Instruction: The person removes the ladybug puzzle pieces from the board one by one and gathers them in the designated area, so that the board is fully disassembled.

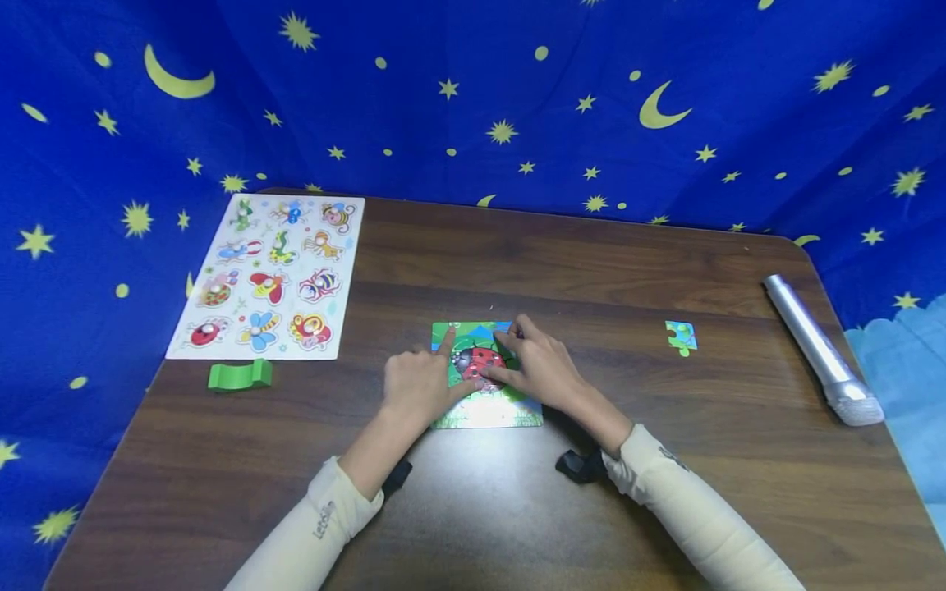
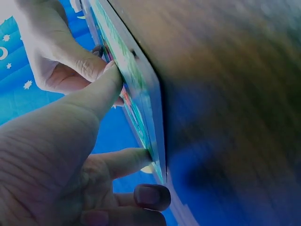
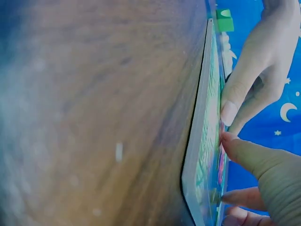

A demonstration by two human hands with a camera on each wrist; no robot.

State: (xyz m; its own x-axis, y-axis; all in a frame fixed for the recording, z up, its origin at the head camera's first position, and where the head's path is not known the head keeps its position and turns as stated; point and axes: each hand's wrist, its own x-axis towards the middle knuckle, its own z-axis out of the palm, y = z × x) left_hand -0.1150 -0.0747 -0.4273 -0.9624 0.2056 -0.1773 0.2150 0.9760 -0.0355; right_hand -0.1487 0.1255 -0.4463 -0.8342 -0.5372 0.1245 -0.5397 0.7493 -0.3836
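A ladybug jigsaw puzzle (image 1: 480,416) lies flat on the table, its red ladybug in the middle partly covered by fingers. My left hand (image 1: 418,384) rests on its left side, index finger stretched to the upper left corner and thumb (image 2: 101,89) on the picture. From the right, my right hand (image 1: 545,368) touches the puzzle with its thumb (image 3: 249,153) on the ladybug and other fingers near the upper right corner. Both thumb tips lie close together. Off to the right is a loose jigsaw piece (image 1: 681,337), blue and green.
At the back left lies a white insect knob-puzzle board (image 1: 288,271), with a green curved block (image 1: 240,376) by its front edge. A silver toy microphone (image 1: 820,349) lies along the table's right side. Behind the wooden table (image 1: 562,263) hangs a blue curtain (image 1: 421,107) with stars and moons.
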